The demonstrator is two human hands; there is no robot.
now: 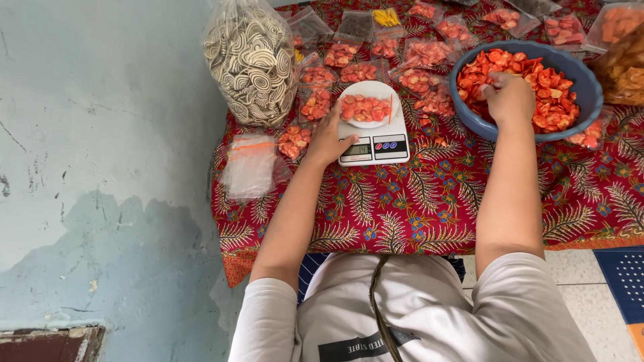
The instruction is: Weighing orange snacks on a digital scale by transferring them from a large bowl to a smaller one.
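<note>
We look straight down and both arms stretch forward over the red patterned cloth (pixel 429 201), bare from the white sleeves up. The left hand (pixel 329 139) lies at the near left corner of the white scale (pixel 373 144), fingers spread and loose, thumb touching the scale's edge — not gripping anything. On the scale sits a small bag (pixel 365 107) of red-orange chips, lying flat on the round weighing plate, well within reach of that left hand.

The right arm runs out long and nearly straight, wrist bent down over the rim of the blue bowl (pixel 583 87). The right hand (pixel 510 94) is dipped into the loose chips (pixel 537 74) heaped in the bowl, fingers curled in a pinch among them; whether it actually has chips between the fingertips we cannot tell, since the back of the hand hides them.

Around the scale lie many filled bags (pixel 419 74) of the same chips, spread across the far half of the cloth. To the left stands a big clear sack (pixel 251 64) of pale spiral crackers, and just beside the left forearm — a little stack of empty bags (pixel 249 167) at the cloth's edge. At far right another sack of orange snacks (pixel 624 53) touches the bowl.
</note>
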